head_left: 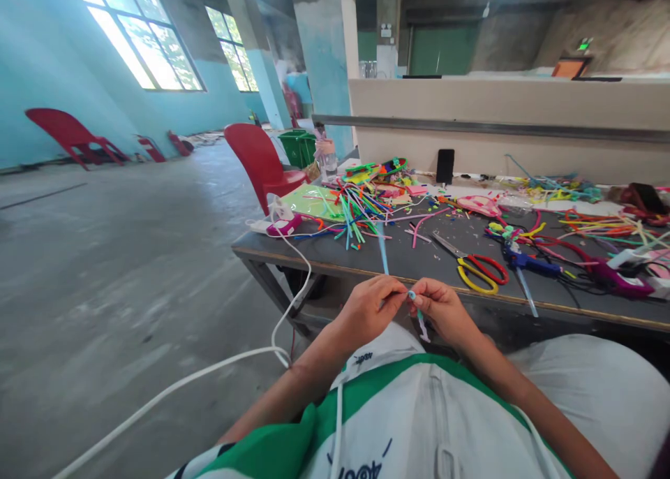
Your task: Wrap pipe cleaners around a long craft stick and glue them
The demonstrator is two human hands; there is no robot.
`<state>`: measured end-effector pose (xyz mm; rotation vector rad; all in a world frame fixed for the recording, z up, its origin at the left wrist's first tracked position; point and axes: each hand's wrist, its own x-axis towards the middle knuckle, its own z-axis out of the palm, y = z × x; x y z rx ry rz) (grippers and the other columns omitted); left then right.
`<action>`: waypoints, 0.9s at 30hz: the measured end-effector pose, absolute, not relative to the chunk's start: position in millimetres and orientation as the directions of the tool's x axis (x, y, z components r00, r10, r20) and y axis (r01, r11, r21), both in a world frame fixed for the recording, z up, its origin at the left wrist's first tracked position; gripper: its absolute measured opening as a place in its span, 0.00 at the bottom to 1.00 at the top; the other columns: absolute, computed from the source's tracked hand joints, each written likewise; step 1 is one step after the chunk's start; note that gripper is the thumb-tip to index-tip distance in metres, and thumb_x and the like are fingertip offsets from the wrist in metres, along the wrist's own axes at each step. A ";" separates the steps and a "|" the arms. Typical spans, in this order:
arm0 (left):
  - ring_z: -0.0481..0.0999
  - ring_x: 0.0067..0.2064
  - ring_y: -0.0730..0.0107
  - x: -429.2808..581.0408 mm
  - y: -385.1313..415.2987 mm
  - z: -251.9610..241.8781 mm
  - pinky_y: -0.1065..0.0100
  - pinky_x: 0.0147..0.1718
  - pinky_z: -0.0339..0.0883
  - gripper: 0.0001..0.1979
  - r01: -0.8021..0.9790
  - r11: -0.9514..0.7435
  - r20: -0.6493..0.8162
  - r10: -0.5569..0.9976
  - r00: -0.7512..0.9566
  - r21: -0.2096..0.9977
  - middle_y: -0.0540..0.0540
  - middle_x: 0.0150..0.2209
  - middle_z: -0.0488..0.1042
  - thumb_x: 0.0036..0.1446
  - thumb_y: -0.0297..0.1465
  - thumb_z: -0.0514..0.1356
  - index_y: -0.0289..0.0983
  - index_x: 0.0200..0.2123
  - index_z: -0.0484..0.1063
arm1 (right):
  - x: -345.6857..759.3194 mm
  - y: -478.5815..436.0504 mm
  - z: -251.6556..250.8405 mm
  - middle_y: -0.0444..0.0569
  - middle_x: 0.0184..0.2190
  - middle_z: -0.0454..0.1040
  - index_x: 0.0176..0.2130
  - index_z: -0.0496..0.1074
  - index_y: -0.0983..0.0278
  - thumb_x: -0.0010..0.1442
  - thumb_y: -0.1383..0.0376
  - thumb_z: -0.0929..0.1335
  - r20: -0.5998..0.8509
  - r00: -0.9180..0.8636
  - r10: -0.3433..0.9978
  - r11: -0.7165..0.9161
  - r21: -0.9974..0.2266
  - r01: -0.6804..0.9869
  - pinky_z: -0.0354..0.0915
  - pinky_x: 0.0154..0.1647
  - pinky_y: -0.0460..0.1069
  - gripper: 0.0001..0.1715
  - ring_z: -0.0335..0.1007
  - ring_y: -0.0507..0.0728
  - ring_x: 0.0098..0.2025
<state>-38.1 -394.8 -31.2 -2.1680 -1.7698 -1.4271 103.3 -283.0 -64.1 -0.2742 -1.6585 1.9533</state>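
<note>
In front of my lap, near the table's front edge, both hands meet at a small pipe cleaner piece (421,325). It is pale blue and teal at its curled top, with a whitish lower end hanging down. My left hand (373,310) pinches at the curled top with thumb and forefinger. Closed around the piece from the other side is my right hand (444,313), its fingers partly hiding the piece. On the table beyond, scissors (476,269) with yellow and red handles lie with blades slightly apart. A blue glue gun (534,261) lies further right.
Loose pipe cleaners (361,210) are heaped at the table's left, with scraps scattered behind. More pipe cleaners lie at the right. A phone (445,166) leans on the partition. A white cable (209,364) runs across to the left, near a red chair (256,161).
</note>
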 end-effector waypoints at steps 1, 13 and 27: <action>0.71 0.32 0.72 -36.6 -395.6 -31.4 0.70 0.34 0.65 0.05 0.791 -0.354 0.631 0.774 -0.051 0.498 0.47 0.30 0.74 0.59 0.27 0.54 0.37 0.33 0.71 | 103.6 -283.4 -63.6 0.43 0.22 0.71 0.29 0.71 0.64 0.52 0.58 0.72 0.207 -0.811 0.547 -0.061 -0.957 -0.285 0.60 0.28 0.46 0.12 0.64 0.50 0.24; 0.72 0.29 0.73 -14.9 -392.0 -44.5 0.71 0.32 0.64 0.05 0.869 -0.297 0.731 0.675 -0.103 0.396 0.47 0.26 0.74 0.57 0.26 0.56 0.36 0.31 0.72 | 101.8 -296.8 -64.5 0.44 0.23 0.70 0.29 0.71 0.63 0.56 0.58 0.68 0.354 -0.561 0.748 0.294 -0.935 -0.198 0.62 0.29 0.46 0.11 0.65 0.52 0.26; 0.71 0.28 0.74 -18.2 -372.7 -23.2 0.74 0.28 0.64 0.10 0.563 -0.137 0.424 0.804 -0.418 0.815 0.50 0.25 0.75 0.57 0.33 0.58 0.35 0.28 0.75 | 104.4 -286.1 -45.4 0.47 0.30 0.76 0.39 0.72 0.63 0.57 0.61 0.67 0.338 -0.605 0.721 0.374 -0.925 -0.071 0.64 0.35 0.49 0.11 0.72 0.55 0.33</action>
